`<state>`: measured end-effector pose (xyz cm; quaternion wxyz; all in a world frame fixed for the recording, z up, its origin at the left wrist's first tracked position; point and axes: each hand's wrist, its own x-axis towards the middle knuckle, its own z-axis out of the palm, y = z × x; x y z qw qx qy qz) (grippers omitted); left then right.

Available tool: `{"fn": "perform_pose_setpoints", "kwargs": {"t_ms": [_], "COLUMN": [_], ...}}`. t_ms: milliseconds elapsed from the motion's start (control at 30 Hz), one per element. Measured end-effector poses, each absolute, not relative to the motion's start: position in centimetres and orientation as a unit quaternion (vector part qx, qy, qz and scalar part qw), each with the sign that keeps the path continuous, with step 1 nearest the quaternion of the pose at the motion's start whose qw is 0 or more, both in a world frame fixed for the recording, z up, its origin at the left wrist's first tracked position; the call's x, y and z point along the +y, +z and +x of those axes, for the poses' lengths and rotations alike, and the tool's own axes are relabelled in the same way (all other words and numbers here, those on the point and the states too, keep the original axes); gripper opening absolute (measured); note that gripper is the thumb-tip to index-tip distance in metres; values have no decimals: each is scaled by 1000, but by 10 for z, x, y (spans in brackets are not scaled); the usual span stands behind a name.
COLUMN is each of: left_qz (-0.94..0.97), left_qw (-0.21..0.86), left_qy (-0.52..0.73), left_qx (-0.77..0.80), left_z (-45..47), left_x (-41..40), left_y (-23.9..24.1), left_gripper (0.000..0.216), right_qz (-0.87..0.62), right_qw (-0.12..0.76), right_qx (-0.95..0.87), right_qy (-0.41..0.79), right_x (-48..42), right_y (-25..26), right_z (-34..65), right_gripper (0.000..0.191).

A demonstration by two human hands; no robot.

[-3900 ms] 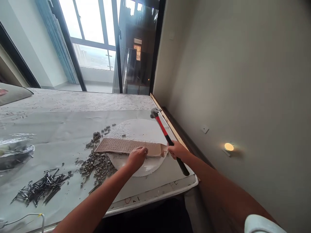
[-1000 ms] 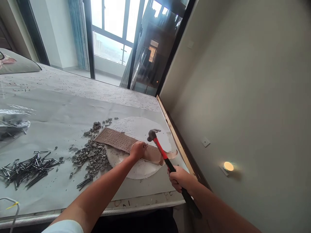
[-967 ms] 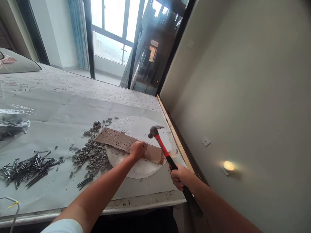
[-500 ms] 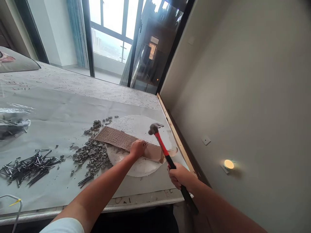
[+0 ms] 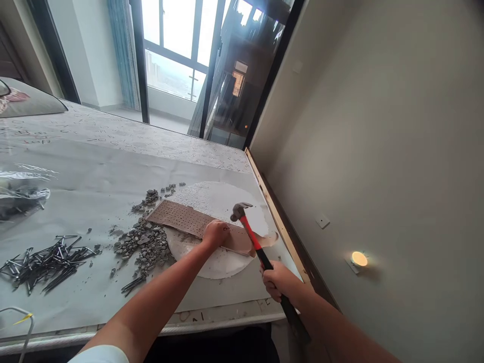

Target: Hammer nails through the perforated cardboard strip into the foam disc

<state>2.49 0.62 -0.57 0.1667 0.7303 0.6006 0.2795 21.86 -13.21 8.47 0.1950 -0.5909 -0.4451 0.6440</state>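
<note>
My right hand (image 5: 279, 281) is closed round the red-and-black handle of a hammer (image 5: 254, 241). Its steel head hangs just above the right part of a brown perforated strip (image 5: 181, 220). The strip lies across a round white foam disc (image 5: 223, 201). My left hand (image 5: 215, 233) rests on the strip with its fingers pinched together just left of the hammer head; whatever they pinch is too small to make out.
Grey rubble (image 5: 145, 244) is heaped left of the disc. A pile of dark nails (image 5: 45, 259) lies further left, and a plastic bag (image 5: 18, 194) at the left edge. The covered surface ends at a wooden rail (image 5: 274, 214) beside the wall. A wall light (image 5: 359, 258) glows.
The hammer head has come down a little, closer to the strip and my left fingers. My left hand stays in place on the strip.
</note>
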Motion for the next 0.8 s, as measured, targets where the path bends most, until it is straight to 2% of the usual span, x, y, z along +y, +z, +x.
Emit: {"fn": "perform_pose_setpoints", "kwargs": {"t_ms": [133,333,567,633,700,800], "left_qz": [691,625,581,565,545,530], "left_qw": [203,285,354,327,255,155], "left_qy": [332,404,485,510,525,478], "left_qx": [609,604,549,559,602,682], "left_z": [21,17,-5,-33,-70,-124], "left_x": [7,10,12,-3,-27,-75], "left_y": [0,5,18,24,24,8], "left_gripper": [12,8,12,15,16,15], "right_qz": [-583,-594,-532,-529,-536,-546], "right_qw": [233,170,261,272,275,260], "right_qx": [-453,-459,-438,-435,-428,-424], "right_qy": [633,638,676,676,674,674], "right_x": [-132,-135,-160,-177,-197,-224], "right_y": [87,59,66,56,42,25], "right_z": [225,223,218,216,214,209], "right_gripper": [22,22,21,20,20,21]}}
